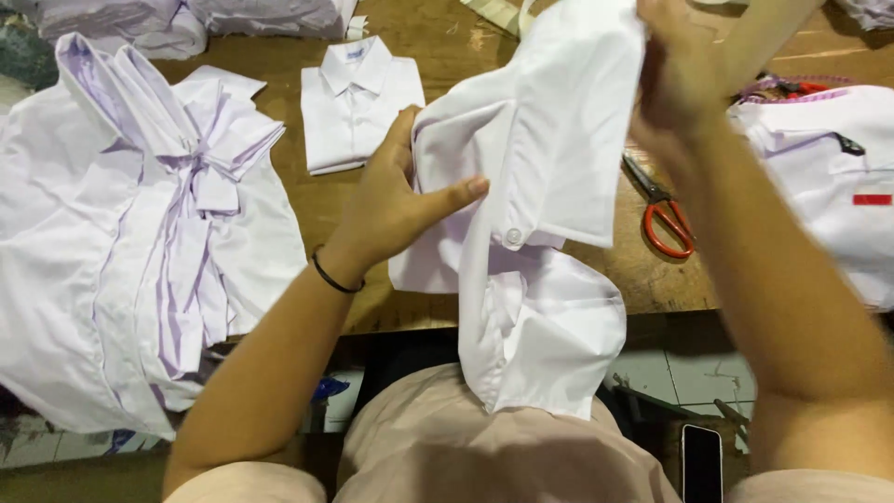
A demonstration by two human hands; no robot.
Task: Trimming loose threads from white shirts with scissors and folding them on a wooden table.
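I hold a white buttoned shirt (545,186) up over the edge of a wooden table (447,56). My left hand (396,200) grips its left side, thumb pressed across the fabric, a black band on the wrist. My right hand (675,79) pinches the shirt's upper right part near the top of the view. The lower part of the shirt hangs down over my lap.
A neatly folded white shirt (358,102) lies on the table beyond my left hand. A pile of white shirts (121,242) covers the left side, another (829,168) the right. Red-handled scissors (663,216) lie beside my right forearm. A phone (701,463) rests below.
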